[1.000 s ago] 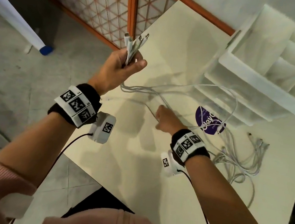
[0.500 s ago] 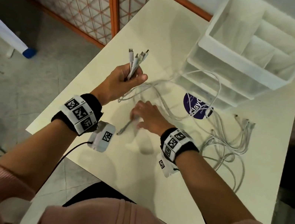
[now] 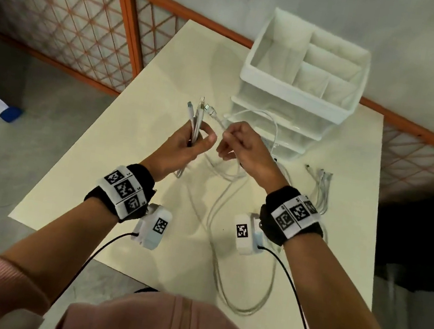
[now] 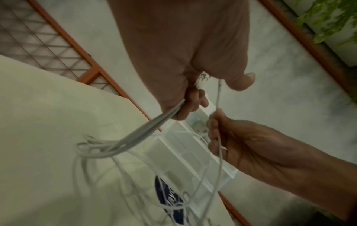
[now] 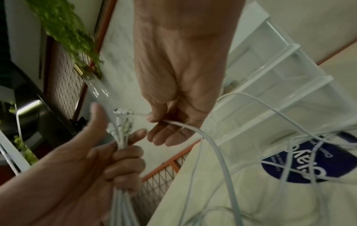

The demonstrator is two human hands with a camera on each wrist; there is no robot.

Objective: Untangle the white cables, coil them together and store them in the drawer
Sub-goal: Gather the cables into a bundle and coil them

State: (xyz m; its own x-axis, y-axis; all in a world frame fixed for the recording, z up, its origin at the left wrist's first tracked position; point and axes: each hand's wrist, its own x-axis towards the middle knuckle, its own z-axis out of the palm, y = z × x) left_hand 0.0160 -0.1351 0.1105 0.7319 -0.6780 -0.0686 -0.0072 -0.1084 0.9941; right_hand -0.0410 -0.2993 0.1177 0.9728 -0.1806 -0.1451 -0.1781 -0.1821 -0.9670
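My left hand [image 3: 193, 143] grips a bundle of white cable ends [image 3: 196, 116], plugs pointing up, above the cream table [image 3: 99, 173]. My right hand [image 3: 237, 146] pinches one more white cable [image 3: 217, 120] just behind its plug and holds it beside the bundle. In the right wrist view that cable [image 5: 193, 128] runs from my right hand's fingers [image 5: 154, 119] down to the table. The left wrist view shows the bundle [image 4: 152, 126] leaving my left fist. Loose cable loops [image 3: 236, 282] trail over the table. The white drawer unit [image 3: 284, 118] stands behind the hands.
An open divided organiser tray [image 3: 307, 64] tops the drawer unit. More cable plugs [image 3: 321, 179] lie to the right of my right wrist. A round dark blue sticker [image 5: 313, 162] sits on the table by the unit. An orange lattice railing [image 3: 63, 12] runs behind.
My right hand has lifted off the table with one cable end and brought it up beside the bundle in my left hand. The left hand stayed raised, still holding the bundle.
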